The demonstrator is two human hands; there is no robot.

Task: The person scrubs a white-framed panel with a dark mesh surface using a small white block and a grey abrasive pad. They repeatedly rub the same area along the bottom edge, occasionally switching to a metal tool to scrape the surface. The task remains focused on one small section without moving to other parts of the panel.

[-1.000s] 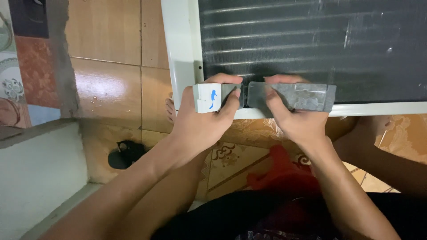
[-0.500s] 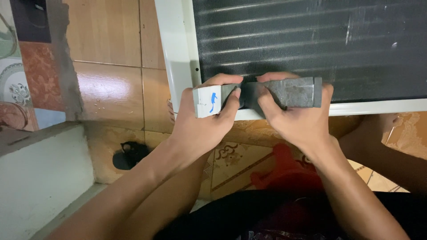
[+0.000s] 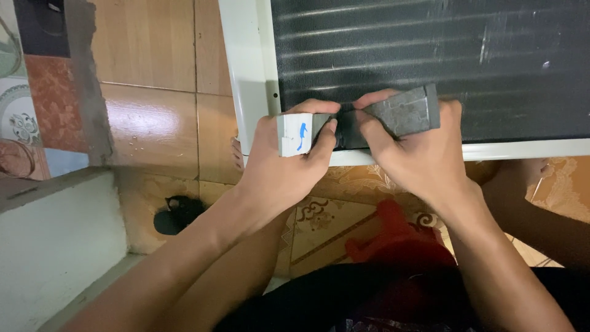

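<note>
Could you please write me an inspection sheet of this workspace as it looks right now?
Surface: tiled floor, brown wood-look tiles with patterned ones nearer the person.
Job's things: white-framed panel with a dark ribbed fin face; grey tool with a white end bearing a blue mark, pressed at the panel's lower edge.
Clutter: small black object on the floor; red cloth below the hands.
Grippers: left hand grips the white end; right hand grips the grey part.
Cables: nothing seen.
Surroundings: pale ledge at left; decorated tiles behind it.
</note>
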